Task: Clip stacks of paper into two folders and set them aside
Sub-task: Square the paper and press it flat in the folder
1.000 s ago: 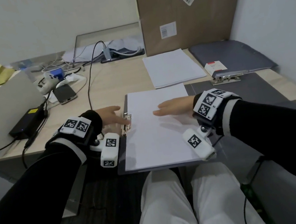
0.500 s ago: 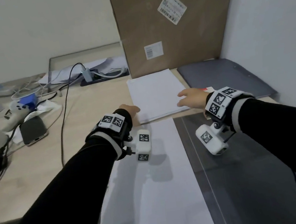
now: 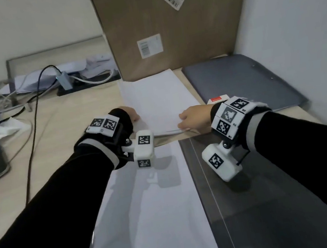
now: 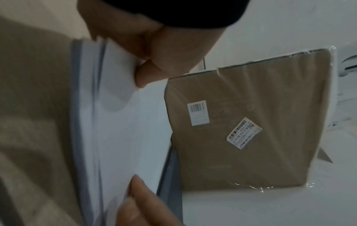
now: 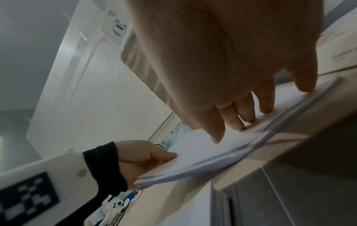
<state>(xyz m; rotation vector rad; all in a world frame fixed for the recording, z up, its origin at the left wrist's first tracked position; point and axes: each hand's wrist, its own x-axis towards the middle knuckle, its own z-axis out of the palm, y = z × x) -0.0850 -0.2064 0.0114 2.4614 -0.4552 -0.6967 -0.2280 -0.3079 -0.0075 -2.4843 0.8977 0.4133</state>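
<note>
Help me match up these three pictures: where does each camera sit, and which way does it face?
Head: worn on the head, looking down at both hands on the far paper stack.
Left wrist: along the left hand, toward the cardboard box.
Right wrist: along the right hand, whose fingers rest on the stack; the left hand shows too.
All three share the stack and box.

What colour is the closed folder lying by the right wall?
Dark blue-grey, plain. The closed folder shows best in the head view.

R hand on paper stack, L hand pinching
</note>
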